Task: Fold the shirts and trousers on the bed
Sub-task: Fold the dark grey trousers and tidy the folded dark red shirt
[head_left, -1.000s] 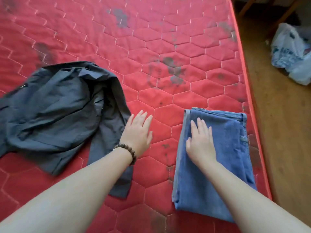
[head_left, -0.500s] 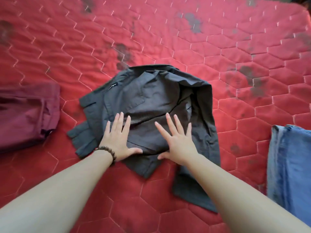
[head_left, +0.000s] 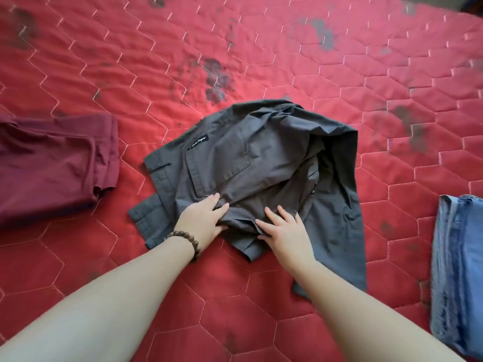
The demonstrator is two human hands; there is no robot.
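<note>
A crumpled dark grey shirt [head_left: 261, 163] with a pocket and a small black label lies in the middle of the red quilted mattress [head_left: 261, 48]. My left hand [head_left: 201, 220], with a bead bracelet at its wrist, pinches a fold at the shirt's near edge between thumb and fingers. Just to its right, my right hand [head_left: 285, 231] rests flat on the same edge with fingers spread. Folded blue jeans [head_left: 460, 270] lie at the right edge of view. A folded maroon garment [head_left: 52, 165] lies at the left.
Dark stains mark the mattress beyond the shirt. Bare red quilting stretches behind the shirt and in front of it, under my forearms.
My view swung left from the jeans to the grey shirt. Both hands left the jeans and mattress, landed on the shirt's near edge, and the left now gathers a fold.
</note>
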